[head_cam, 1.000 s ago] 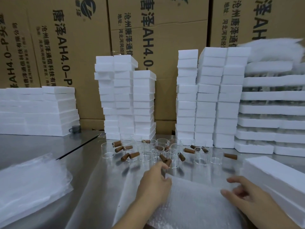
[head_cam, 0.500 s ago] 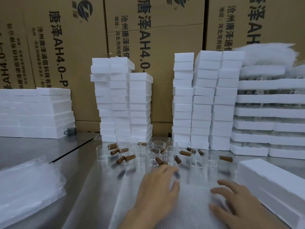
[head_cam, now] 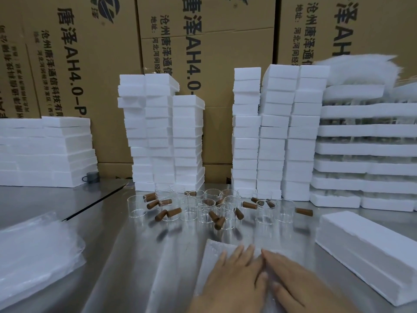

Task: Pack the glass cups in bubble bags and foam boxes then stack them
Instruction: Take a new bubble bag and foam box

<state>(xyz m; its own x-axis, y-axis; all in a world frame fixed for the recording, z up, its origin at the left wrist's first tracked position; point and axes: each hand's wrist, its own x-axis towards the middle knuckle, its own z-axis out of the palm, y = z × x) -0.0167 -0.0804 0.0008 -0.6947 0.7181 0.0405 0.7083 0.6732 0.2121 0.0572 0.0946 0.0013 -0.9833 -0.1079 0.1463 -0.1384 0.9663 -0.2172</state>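
- Two hands, left hand [head_cam: 234,279] and right hand [head_cam: 300,283], lie side by side at six o'clock in the head view, fingers [head_cam: 237,256] straight and flat, pressing the bubble bag [head_cam: 209,256] onto the counter [head_cam: 112,245].
- Many glass cups [head_cam: 205,208] stand clustered at twelve o'clock from the hands, just beyond the bag.
- Likely light, slick and breakable: grasp one around its wall; the bag is probably limp.
- One foam box [head_cam: 365,249] lies at three o'clock.
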